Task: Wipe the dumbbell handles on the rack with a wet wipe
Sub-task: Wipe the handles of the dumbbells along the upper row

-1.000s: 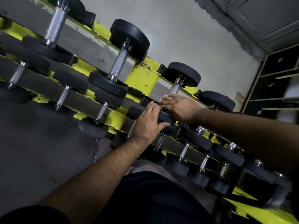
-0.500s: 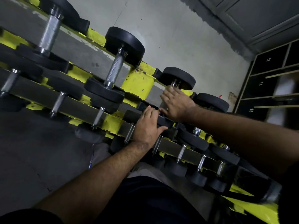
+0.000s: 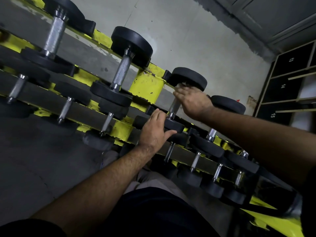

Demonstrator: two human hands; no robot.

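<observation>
A yellow rack [image 3: 145,86] holds rows of black dumbbells with steel handles. My right hand [image 3: 192,100] is wrapped around the upper end of one handle [image 3: 174,106], near its far black head [image 3: 188,77]. A bit of white wet wipe [image 3: 180,85] shows at my fingertips against that head. My left hand [image 3: 154,130] lies flat on the near head [image 3: 172,124] of the same dumbbell, fingers together and thumb out. The rest of the wipe is hidden under my right hand.
Larger dumbbells [image 3: 122,71] stand to the left on the top tier, smaller ones [image 3: 195,161] on the lower tier. A grey wall [image 3: 196,36] is behind the rack. Numbered dark lockers [image 3: 283,86] stand at the right. My legs [image 3: 153,211] are close to the rack.
My right hand has slid up the handle from its near end to the far head. My left hand has stayed on the near head. The camera has shifted slightly.
</observation>
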